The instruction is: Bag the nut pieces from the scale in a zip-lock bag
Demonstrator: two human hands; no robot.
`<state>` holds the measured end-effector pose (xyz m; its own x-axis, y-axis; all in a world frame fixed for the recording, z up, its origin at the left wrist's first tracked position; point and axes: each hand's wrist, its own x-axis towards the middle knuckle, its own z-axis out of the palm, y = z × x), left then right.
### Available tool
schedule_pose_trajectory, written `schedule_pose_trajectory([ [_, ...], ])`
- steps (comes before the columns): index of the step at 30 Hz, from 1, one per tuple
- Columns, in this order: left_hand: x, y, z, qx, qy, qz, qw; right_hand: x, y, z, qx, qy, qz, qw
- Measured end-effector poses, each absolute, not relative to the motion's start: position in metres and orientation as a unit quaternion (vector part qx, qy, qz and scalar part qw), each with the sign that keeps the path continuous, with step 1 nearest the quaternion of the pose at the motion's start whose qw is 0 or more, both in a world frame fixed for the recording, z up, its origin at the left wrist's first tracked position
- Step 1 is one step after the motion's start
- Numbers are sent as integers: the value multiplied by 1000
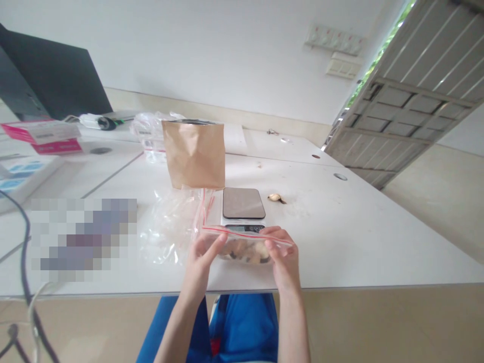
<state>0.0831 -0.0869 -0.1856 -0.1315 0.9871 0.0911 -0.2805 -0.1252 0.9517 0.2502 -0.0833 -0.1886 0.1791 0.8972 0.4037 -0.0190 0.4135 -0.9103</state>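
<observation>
Between my hands is a clear zip bag (245,250) with a red seal line, holding pale and brown dried pieces with dark edges. My left hand (206,252) pinches its left top edge, thumb in front. At the right end, my right hand (282,252) grips the same edge with thumb and fingers. Just beyond the bag sits a digital kitchen scale (244,203), its display partly covered by the bag and fingers. One loose dried piece (277,198) lies to the right of the scale. Flat empty zip bags (172,227) are spread left of my left hand.
Behind the scale stands an open brown paper pouch (194,156). Pink-and-white boxes (56,136), a dark monitor (56,75) and wrapped plastic packs (153,133) are at the far left. Cables (26,262) hang over the table's left front. A blurred-out patch (86,237) covers something there.
</observation>
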Motion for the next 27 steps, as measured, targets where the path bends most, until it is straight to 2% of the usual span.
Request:
schedule_pose_trajectory([
  [3, 86, -86, -188, 425, 399, 614, 532, 248, -83, -189, -417, -535, 389, 623],
  [7, 88, -85, -186, 434, 451, 575, 527, 242, -83, -187, -456, -545, 394, 583],
  [14, 90, -86, -179, 445, 463, 571, 511, 241, -83, -183, -466, -536, 375, 595],
  [22, 91, -87, -187, 422, 529, 591, 439, 234, -87, -183, -490, -534, 308, 616],
  [27, 91, -86, -188, 404, 517, 610, 445, 232, -87, -183, -470, -539, 313, 625],
])
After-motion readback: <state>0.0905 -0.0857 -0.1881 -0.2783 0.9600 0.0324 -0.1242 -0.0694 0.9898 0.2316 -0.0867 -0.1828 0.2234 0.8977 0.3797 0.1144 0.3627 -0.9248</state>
